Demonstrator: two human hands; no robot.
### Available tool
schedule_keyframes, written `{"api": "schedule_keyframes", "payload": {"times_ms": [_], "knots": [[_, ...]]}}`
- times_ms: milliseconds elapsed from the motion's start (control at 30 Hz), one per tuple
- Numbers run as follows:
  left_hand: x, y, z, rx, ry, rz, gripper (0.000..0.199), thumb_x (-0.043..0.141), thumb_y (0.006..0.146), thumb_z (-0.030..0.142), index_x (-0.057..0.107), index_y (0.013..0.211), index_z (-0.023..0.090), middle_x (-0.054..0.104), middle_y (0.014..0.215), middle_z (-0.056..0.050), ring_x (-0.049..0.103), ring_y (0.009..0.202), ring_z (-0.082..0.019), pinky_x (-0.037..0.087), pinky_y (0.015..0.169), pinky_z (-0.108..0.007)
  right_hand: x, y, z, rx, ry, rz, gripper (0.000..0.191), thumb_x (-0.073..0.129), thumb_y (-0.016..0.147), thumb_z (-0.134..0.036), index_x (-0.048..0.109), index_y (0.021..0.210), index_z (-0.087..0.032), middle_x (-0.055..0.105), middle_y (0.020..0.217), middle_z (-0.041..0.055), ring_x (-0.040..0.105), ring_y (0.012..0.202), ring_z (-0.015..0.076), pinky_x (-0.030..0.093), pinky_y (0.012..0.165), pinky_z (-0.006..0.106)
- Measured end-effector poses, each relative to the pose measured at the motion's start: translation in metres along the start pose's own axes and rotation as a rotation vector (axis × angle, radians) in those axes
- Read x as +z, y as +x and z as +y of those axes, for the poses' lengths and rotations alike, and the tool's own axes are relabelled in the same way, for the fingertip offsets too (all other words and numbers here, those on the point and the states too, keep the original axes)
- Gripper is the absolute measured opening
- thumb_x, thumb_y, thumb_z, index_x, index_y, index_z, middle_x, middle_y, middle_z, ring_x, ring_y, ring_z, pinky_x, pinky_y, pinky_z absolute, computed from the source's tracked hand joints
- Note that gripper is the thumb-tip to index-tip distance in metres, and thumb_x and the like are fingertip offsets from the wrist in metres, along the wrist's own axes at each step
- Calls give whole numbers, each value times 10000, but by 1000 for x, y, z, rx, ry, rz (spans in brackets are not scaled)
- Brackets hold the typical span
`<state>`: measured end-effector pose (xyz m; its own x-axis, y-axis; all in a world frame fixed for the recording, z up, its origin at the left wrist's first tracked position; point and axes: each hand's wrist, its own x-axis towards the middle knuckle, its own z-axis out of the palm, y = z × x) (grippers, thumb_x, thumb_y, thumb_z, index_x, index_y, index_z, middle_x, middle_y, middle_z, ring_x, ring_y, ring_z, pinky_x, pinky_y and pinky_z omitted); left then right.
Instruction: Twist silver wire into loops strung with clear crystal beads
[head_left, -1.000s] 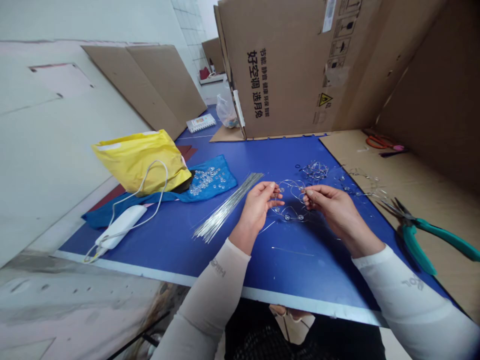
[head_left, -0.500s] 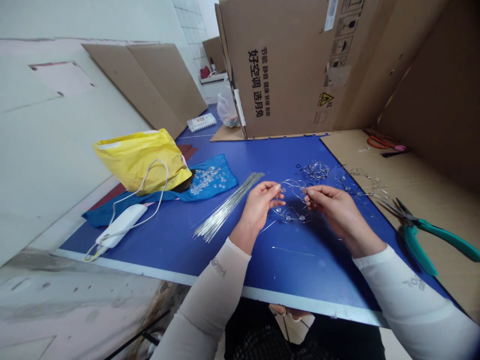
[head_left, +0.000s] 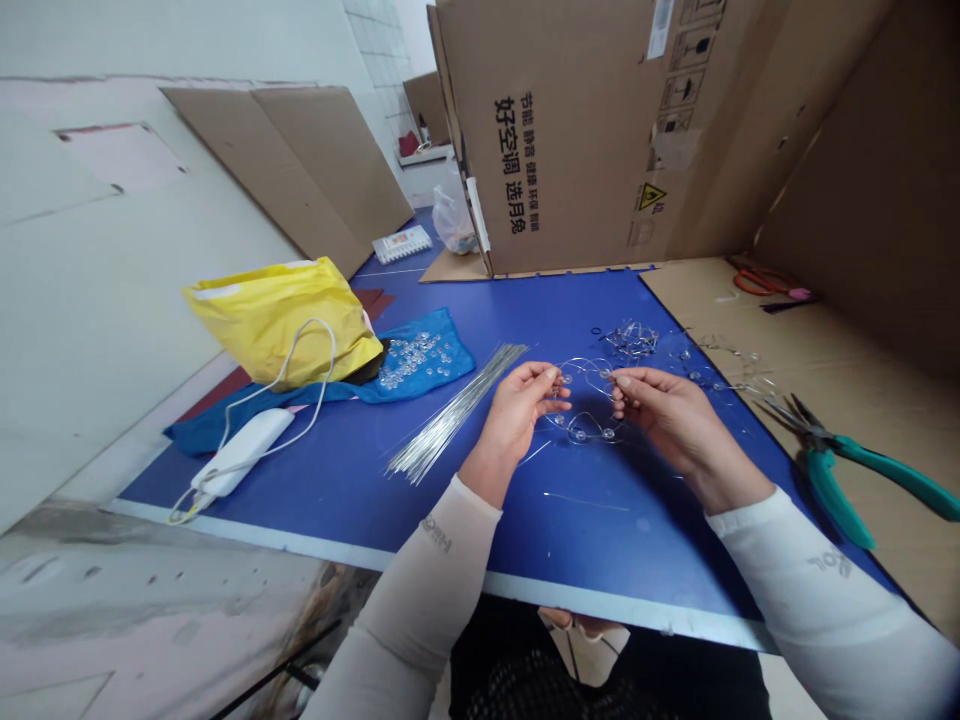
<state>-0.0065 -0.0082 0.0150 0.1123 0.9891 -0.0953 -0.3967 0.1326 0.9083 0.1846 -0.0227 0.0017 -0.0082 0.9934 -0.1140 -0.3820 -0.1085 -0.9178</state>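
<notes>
Between my hands hangs a ring of thin silver wire strung with clear beads [head_left: 580,436], held above the blue tabletop. My left hand [head_left: 523,405] pinches its left side between thumb and forefinger. On the opposite side, my right hand [head_left: 660,408] pinches the wire near a bead, fingers curled in. Left of my left hand lies a bundle of straight silver wires [head_left: 457,415]. Loose clear beads [head_left: 414,360] are spread on a blue plastic bag [head_left: 442,380]. A short cut wire [head_left: 585,501] rests on the table below the ring.
Green-handled pliers [head_left: 832,455] lie at right on cardboard, near more beaded wire [head_left: 727,365]. Behind the ring sits a tangled wire pile [head_left: 634,340]. Red-handled scissors [head_left: 765,280] are farther back. A yellow bag [head_left: 289,320] and white power strip [head_left: 244,452] stand left; a large carton [head_left: 585,130] rises behind.
The beaded ring has turned slightly, its lower beads shifting a little to the right. Both hands keep their pinch and have barely moved.
</notes>
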Motion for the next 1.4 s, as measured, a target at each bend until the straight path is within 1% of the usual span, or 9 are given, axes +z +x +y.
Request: {"api": "schedule_keyframes", "payload": {"times_ms": [333,433,533,633,733,900,1033,1233,1400], "knots": [[0,0,-1,16,38,-4,179,740,832,263,625,882,135,637,865,-31,656,719,-137,554,649,-291,1,-2,-1,-39,19,-33,318,928,630,-383,794,854,-202,706,701,7,613,630,118,495,627,260],[0,-1,0,23,74,-15,184,722,850,289,641,927,143,635,857,-34,655,739,-146,558,651,-293,2,-2,-1,-40,13,-25,325,931,626,-388,795,855,-199,701,688,4,607,621,109,490,623,248],[0,-2,0,24,115,-53,235,719,858,348,679,978,149,639,884,-46,653,778,-154,567,666,-300,3,-2,-1,-37,7,-17,328,935,617,-393,794,837,-193,695,679,1,604,617,100,490,625,237],[0,-2,-1,16,145,-88,273,739,840,377,705,986,149,649,922,-60,653,806,-163,577,671,-311,3,-2,-1,-27,-7,-14,331,935,613,-396,793,829,-189,692,677,2,603,616,98,490,621,232],[0,-2,-2,-7,161,-98,268,780,797,344,709,959,143,655,901,-63,656,805,-170,578,661,-312,3,-3,-2,-21,-11,-15,324,933,618,-397,793,823,-189,691,682,4,599,616,97,490,619,231],[0,-1,-3,-26,158,-71,208,759,803,310,697,892,132,658,896,-67,658,756,-162,568,605,-297,2,-3,-2,-5,-20,-30,348,939,606,-418,796,826,-190,698,696,11,603,628,102,501,623,237],[-1,-1,-3,-10,130,-31,213,752,812,321,688,868,126,652,885,-64,645,724,-147,553,573,-272,2,-2,-1,23,-46,-36,375,932,607,-455,799,838,-192,712,723,20,609,638,104,503,621,235],[-2,-1,-2,30,113,28,238,755,818,352,688,899,138,658,932,-63,643,765,-146,568,615,-281,2,-3,-1,40,-104,-47,404,927,590,-498,794,821,-195,709,724,28,619,651,124,500,611,254],[0,-2,0,22,187,37,158,714,853,304,700,887,151,688,979,-72,653,784,-146,555,675,-289,2,-2,-1,17,-89,-52,360,925,600,-471,782,781,-194,696,713,26,601,638,125,502,606,265]]}}
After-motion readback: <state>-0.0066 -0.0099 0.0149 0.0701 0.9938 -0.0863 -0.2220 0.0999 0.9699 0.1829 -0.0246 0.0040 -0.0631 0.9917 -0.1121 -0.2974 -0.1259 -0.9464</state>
